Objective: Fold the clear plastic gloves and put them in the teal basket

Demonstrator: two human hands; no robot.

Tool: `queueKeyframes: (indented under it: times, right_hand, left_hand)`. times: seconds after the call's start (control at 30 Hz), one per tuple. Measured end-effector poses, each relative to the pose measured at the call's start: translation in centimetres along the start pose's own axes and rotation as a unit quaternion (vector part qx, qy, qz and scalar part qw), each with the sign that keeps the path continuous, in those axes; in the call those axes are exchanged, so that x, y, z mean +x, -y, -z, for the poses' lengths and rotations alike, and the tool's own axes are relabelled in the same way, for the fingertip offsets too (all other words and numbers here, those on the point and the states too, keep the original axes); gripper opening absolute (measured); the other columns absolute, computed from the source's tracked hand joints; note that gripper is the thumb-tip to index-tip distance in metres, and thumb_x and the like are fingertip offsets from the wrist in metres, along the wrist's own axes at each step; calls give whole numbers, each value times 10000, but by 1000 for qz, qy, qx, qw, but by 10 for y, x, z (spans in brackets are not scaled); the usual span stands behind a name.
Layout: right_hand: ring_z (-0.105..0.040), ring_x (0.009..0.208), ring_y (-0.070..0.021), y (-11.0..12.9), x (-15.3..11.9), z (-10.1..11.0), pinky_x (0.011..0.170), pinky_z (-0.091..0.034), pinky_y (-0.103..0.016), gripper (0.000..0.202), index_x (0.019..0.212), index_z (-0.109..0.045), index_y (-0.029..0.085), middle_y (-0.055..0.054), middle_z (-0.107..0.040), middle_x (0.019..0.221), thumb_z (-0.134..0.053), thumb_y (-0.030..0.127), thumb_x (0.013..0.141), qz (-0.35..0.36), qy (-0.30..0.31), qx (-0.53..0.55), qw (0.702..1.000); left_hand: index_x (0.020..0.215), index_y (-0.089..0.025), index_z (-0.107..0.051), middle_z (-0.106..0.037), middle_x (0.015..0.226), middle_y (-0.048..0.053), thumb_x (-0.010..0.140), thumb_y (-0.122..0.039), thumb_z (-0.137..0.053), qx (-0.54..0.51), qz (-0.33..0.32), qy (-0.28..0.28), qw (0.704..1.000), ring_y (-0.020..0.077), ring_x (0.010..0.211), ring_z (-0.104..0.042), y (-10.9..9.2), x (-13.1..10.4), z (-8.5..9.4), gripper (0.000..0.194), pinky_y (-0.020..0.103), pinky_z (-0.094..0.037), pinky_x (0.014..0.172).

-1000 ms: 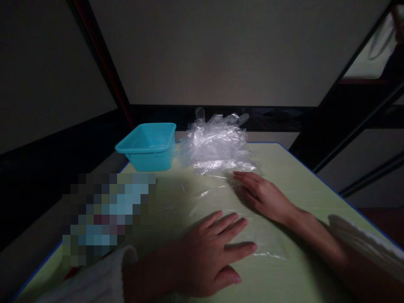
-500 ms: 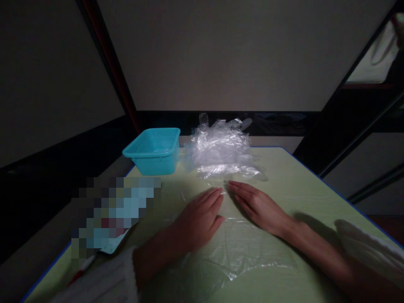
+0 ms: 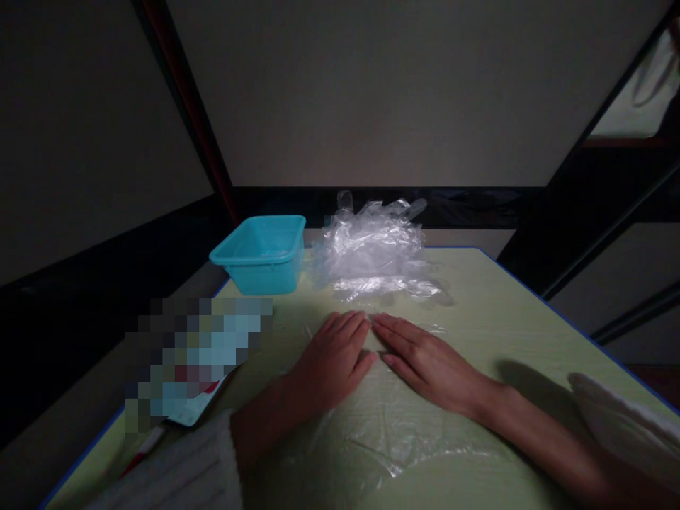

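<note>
Left hand (image 3: 332, 361) and right hand (image 3: 425, 358) lie flat, fingers extended and tips nearly meeting, over clear film (image 3: 396, 432), gripping nothing visible. Film extends beneath and nearward of both, neither hand clearly closer; long axis indistinct. On the bench (image 3: 478, 297), plastic pile (image 3: 372, 248) far centre, basin (image 3: 265, 273) far left

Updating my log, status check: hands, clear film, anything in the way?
Left hand, right hand: palms down on clear film, nearly meeting. Film: spread, creased. Crumpled plastic pile beyond hands, turquoise basin to its left; neither appears in the way.
</note>
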State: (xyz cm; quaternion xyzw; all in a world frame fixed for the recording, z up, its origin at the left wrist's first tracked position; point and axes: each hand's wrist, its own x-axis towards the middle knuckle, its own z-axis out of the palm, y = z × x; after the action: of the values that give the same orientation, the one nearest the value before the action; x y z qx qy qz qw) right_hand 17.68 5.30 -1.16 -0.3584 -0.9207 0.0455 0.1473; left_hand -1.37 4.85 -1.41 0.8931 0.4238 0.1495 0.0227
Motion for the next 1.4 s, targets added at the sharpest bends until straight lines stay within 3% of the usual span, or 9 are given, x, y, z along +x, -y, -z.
queueKeyframes:
  times: [0.2, 0.4, 0.73, 0.87, 0.97, 1.03, 1.13, 1.23, 1.4]
  right_hand:
    - [-268, 1319, -277, -2, -3, -8, 1058, -298, -467, 605, 1371, -323, 31, -194, -300, 1418, -370, 425, 915, -3, 37, -18, 999]
    - [-201, 1336, -286, -10, -9, -7, 1070, -257, -477, 748, 1397, -254, 26, -190, -222, 1441, -287, 576, 891, -23, 64, -34, 997]
    - [-170, 1343, -294, -37, -34, 8, 1066, -234, -517, 744, 1410, -230, 54, -187, -217, 1450, -291, 579, 887, -74, 91, -21, 993]
    - [-276, 1317, -308, -33, -31, 15, 1049, -271, -521, 675, 1372, -322, 61, -198, -313, 1422, -352, 532, 889, -89, 59, 43, 993]
    - [-511, 1150, -275, -30, -19, 20, 954, -414, -467, 471, 1256, -467, 114, -171, -533, 1266, -390, 414, 901, -128, -11, 127, 984]
    - [-588, 1014, -250, -30, -6, 21, 881, -461, -422, 337, 1131, -546, 131, -142, -620, 1124, -448, 325, 873, -149, -44, 168, 974]
    - [-612, 881, -230, -33, 18, 16, 778, -485, -367, 244, 1011, -580, 121, -125, -651, 971, -524, 219, 795, -182, -62, 186, 964]
    - [-597, 683, -187, -37, 40, 5, 604, -475, -295, 223, 941, -587, 116, -86, -642, 820, -579, 201, 736, -189, -58, 186, 962]
    - [-519, 573, -144, -38, 57, -10, 535, -397, -254, 148, 809, -582, 141, -13, -576, 661, -574, 122, 662, -198, -74, 191, 958]
  left_hand:
    - [1347, -36, -318, -315, 1429, 185, 877, -348, -439, 8, 32, 64, 997, 270, 1335, -255, 8, 1, -4, 576, 478, -225, 1069]
    - [1363, -76, -313, -257, 1461, 147, 876, -418, -422, 29, 45, 70, 996, 265, 1357, -198, 8, 1, -5, 606, 480, -208, 1075]
    - [1370, -76, -303, -229, 1469, 136, 885, -388, -402, 18, 51, 93, 994, 263, 1361, -183, 7, 1, -1, 585, 483, -187, 1078]
    - [1375, -73, -286, -226, 1467, 148, 875, -370, -422, -7, 62, 104, 993, 267, 1363, -176, 6, 2, 1, 598, 496, -180, 1077]
    - [1380, -74, -270, -230, 1465, 157, 858, -363, -452, -33, 64, 85, 994, 268, 1361, -184, 6, 2, 0, 623, 502, -189, 1075]
    - [1373, -64, -278, -235, 1463, 169, 847, -349, -470, -48, 72, 60, 994, 275, 1356, -199, 7, 2, -1, 629, 503, -206, 1071]
    - [1332, -46, -349, -312, 1430, 188, 841, -291, -474, -54, 93, -8, 994, 287, 1324, -280, 10, 4, -4, 563, 493, -239, 1064]
    - [1208, -52, -494, -486, 1303, 185, 808, -207, -498, -68, 118, -76, 988, 288, 1211, -436, 15, 5, -7, 429, 455, -326, 1025]
    - [1007, -98, -592, -601, 1118, 142, 737, -95, -516, -93, 141, -127, 977, 270, 1056, -539, 18, 7, -10, 281, 423, -407, 957]
